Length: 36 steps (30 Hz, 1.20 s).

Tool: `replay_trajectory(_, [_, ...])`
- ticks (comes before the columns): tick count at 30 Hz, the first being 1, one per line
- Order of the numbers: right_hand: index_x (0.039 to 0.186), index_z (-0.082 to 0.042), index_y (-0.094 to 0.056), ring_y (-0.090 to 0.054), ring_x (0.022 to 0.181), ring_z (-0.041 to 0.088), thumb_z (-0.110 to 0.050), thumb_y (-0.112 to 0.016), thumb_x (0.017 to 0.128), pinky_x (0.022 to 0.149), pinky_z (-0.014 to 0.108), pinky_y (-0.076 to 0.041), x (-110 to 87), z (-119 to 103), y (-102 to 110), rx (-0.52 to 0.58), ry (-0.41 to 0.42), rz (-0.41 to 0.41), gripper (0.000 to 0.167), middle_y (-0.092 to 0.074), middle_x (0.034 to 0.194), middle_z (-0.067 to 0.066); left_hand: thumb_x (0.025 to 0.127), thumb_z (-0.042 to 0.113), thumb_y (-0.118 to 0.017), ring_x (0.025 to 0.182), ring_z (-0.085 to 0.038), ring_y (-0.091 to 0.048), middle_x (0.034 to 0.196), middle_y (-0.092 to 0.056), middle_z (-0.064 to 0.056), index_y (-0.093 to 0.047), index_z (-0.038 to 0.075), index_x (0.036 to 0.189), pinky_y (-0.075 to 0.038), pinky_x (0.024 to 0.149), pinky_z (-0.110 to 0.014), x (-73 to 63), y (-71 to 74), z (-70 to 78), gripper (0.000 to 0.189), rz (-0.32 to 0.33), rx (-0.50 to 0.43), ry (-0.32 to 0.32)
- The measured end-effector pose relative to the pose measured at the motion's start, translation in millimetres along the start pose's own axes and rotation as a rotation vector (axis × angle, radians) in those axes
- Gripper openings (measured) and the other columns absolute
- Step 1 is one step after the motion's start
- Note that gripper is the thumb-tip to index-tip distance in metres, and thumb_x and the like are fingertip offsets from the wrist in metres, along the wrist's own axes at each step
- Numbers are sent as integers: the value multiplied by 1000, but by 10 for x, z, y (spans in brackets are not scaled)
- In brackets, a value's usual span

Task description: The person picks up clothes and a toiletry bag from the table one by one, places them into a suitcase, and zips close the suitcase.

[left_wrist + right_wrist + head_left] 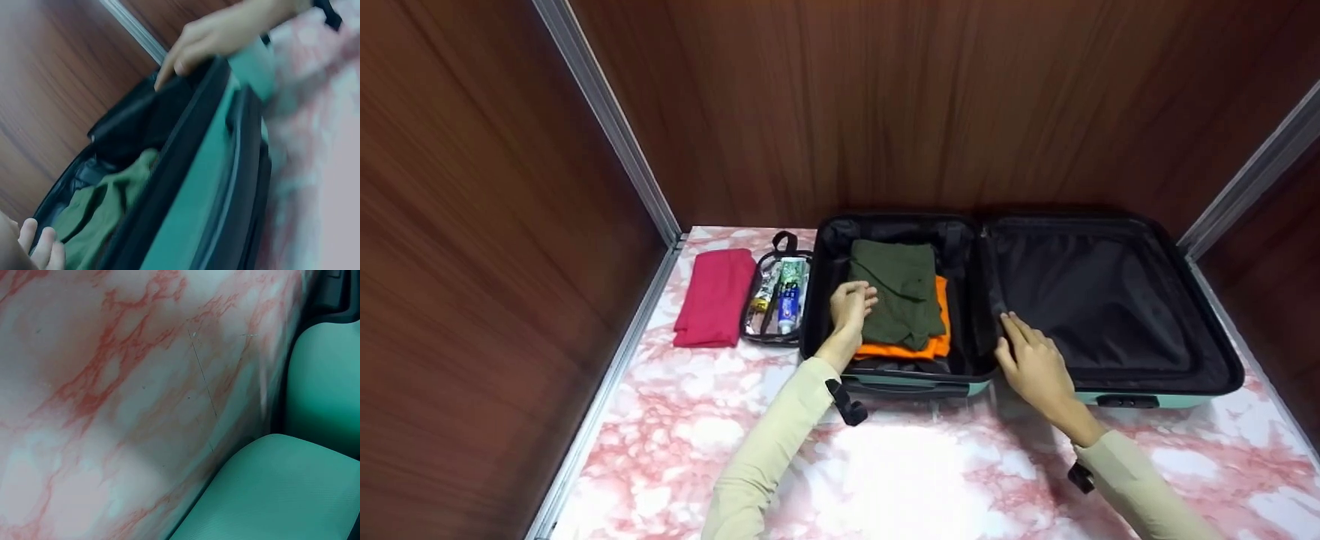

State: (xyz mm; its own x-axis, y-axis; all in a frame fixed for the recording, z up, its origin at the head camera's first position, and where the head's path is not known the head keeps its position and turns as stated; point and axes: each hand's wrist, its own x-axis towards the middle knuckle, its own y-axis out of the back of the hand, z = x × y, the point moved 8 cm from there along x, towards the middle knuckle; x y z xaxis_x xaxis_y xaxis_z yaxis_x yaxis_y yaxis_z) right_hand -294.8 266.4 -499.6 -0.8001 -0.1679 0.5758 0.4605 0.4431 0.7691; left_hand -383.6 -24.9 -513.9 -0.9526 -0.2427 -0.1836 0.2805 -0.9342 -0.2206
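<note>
A teal suitcase [979,388] with black lining lies spread open in the head view. In its left half, a folded dark green garment [901,296] rests on a folded orange one [942,326]. My left hand [851,309] is over the left side of the green garment, fingers loosely bent and holding nothing. At the inner edge of the right half [1102,300], my right hand [1037,369] has its fingertips on the black border near the middle seam. The left wrist view shows left fingers [44,247] beside the green garment [95,211]. No hand appears in the right wrist view, only the teal shells [287,489].
Left of the suitcase lie a clear toiletry pouch [769,337] with a toothpaste tube [788,300] inside and a folded pink cloth [716,296]. Brown wood-grain panels [885,105] stand behind and at both sides. The table [697,465] has a red-and-white marbled top.
</note>
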Motion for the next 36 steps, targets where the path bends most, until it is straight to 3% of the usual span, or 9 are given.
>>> replay_trajectory(4, [135,4,-57,-60,105,44,-17,-55,98,86,58,-46,-4,-2,0,-1,5,1,42,-58,133,23,90,6,-63,101,-30,-65,103,-71,-11,-67,-1,114,-48,91,-38,-1,74,129,25,17,430,-170])
replay_trajectory(8, [135,4,-57,-60,106,44,-17,-55,98,86,58,-46,-6,-1,0,-2,3,1,42,-58,133,23,86,10,-67,116,-31,-58,122,-65,-13,-64,4,126,-43,99,-42,-20,15,131,40,-91,844,-261])
replay_trajectory(11, [135,4,-57,-60,107,43,-17,-55,98,87,58,-46,-5,2,-1,-3,0,0,43,-58,133,23,88,13,-67,127,-36,-50,136,-54,-20,-57,1,134,-39,105,-43,-49,-46,55,49,-213,1032,-288])
replay_trajectory(14, [136,4,-57,-59,107,43,-18,-55,98,87,58,-46,-2,2,-9,2,-6,-7,43,-58,133,23,90,14,-67,135,-37,-41,146,-45,-23,-53,-5,137,-34,110,-42,-78,-67,-24,54,-303,1136,-283])
replay_trajectory(17, [135,3,-57,-60,107,44,-18,-55,98,87,58,-46,2,-3,-9,4,-7,-6,43,-58,133,23,90,16,-67,135,-38,-42,146,-43,-25,-52,-8,137,-34,110,-43,-93,-63,-35,55,-353,1180,-304])
replay_trajectory(20, [135,3,-57,-60,107,43,-17,-56,98,87,58,-46,3,-6,2,2,-5,1,43,-58,133,23,90,15,-66,128,-38,-49,139,-51,-23,-56,-6,133,-39,106,-44,-86,-33,30,49,-348,1146,-346])
replay_trajectory(30, [134,5,-58,-61,104,44,-16,-56,97,85,58,-47,-9,1,3,-4,15,20,42,-59,131,24,86,1,-64,94,-29,-65,99,-69,-13,-69,0,110,-50,86,-43,-13,123,352,25,-279,897,-527])
replay_trajectory(36, [135,3,-57,-60,106,43,-17,-55,98,85,57,-46,-3,7,-10,-7,5,4,42,-58,133,23,87,-1,-64,81,-23,-69,91,-72,-10,-72,1,100,-54,75,-33,91,296,561,16,-161,738,-574])
